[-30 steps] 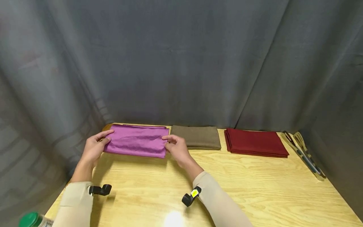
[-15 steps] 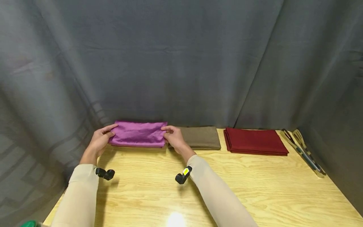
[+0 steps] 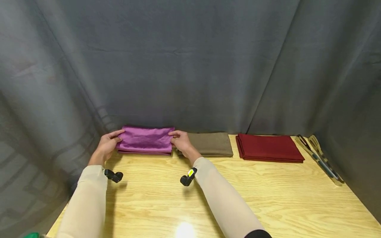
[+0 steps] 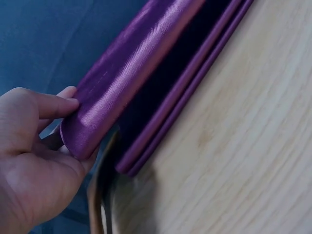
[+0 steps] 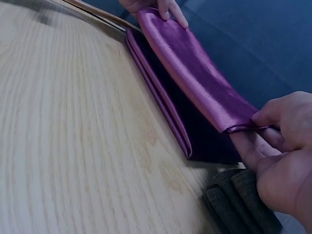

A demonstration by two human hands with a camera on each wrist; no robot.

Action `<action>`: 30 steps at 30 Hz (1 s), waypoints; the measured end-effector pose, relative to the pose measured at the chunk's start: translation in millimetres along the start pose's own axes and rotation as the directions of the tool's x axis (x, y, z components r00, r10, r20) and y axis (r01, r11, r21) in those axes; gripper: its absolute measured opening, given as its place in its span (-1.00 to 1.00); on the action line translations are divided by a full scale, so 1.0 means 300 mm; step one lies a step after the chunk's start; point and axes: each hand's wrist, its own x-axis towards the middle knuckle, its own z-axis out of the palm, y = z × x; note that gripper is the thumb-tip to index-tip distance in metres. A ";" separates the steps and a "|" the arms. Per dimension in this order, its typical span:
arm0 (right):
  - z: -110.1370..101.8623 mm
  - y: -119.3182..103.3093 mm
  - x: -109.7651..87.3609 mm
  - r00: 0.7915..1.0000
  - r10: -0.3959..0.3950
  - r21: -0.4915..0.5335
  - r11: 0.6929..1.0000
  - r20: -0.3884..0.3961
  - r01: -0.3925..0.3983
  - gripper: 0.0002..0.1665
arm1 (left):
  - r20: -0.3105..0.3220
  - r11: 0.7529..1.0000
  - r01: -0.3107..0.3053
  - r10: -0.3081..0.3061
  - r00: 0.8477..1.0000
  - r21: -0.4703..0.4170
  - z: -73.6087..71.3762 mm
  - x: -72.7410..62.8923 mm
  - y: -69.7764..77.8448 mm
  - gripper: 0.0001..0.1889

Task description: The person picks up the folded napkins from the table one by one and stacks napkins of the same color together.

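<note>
A folded purple cloth [image 3: 146,138] is held near the back left of the table, stretched between two hands. The left hand [image 3: 105,145] pinches its left end, thumb on one side and fingers on the other. At the opposite end, the right hand [image 3: 182,143] pinches the cloth, with fingers tucked beneath it in the right wrist view. Below the raised part lie folded purple layers [image 5: 161,102] on the table, with a dark gap between. I cannot tell whether both belong to one cloth. A folded brown cloth [image 3: 211,143] lies just right of the right hand, partly hidden by it.
Farther right on the wooden table [image 3: 238,188] lies a folded dark red cloth [image 3: 269,148]. Metal tongs [image 3: 321,160] lie along the right side. Grey curtains [image 3: 184,66] hang behind and beside the table. A green lid [image 3: 31,235] shows at the lower left corner.
Both hands have moved the purple cloth away from the body, towards the curtain, over the purple layers at the back. In the last half second they have shifted only slightly.
</note>
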 end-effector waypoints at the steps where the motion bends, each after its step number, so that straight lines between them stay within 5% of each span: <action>1: 0.001 0.003 0.002 1.000 0.002 -0.008 1.000 -0.002 -0.002 -0.59 | -0.004 1.000 0.001 -0.001 1.000 -0.005 0.004 0.003 -0.006 -0.42; 22: 0.019 0.035 0.017 0.999 0.019 -0.124 0.992 -0.047 -0.025 -0.64 | -0.079 0.998 0.034 -0.029 0.996 0.055 0.036 0.007 -0.041 -0.44; 30: 0.031 0.051 0.014 0.998 -0.035 -0.222 0.975 -0.049 0.023 -0.61 | -0.092 0.996 0.043 -0.036 0.995 0.073 0.033 -0.001 -0.064 -0.44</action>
